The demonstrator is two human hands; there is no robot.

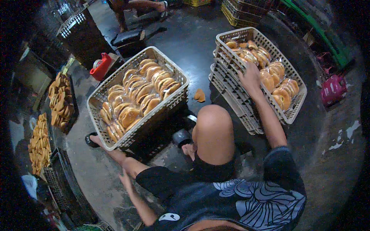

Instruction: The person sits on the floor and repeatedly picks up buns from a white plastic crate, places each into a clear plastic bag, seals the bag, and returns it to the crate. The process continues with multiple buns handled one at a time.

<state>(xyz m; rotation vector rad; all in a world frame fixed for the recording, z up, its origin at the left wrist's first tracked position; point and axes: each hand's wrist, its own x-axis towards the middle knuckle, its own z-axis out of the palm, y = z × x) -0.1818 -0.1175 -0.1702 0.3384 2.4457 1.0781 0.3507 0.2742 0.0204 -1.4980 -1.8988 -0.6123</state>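
Observation:
My right hand reaches over the near long side of a white plastic crate on a stack of crates; its fingertips are at the rim, beside bagged round buns inside. Whether the fingers hold anything cannot be told. My left hand hangs low beside my left shin, fingers loosely extended, with nothing in it. Before me on the left, another white plastic crate holds rows of filled buns in clear plastic bags. A small piece of bread lies on the floor between the crates.
A red tape dispenser stands beyond the left crate. Loose buns are piled at the far left, near black crates. Yellow and brown crates are stacked at the back. A person's legs show at the top. A magenta object lies right.

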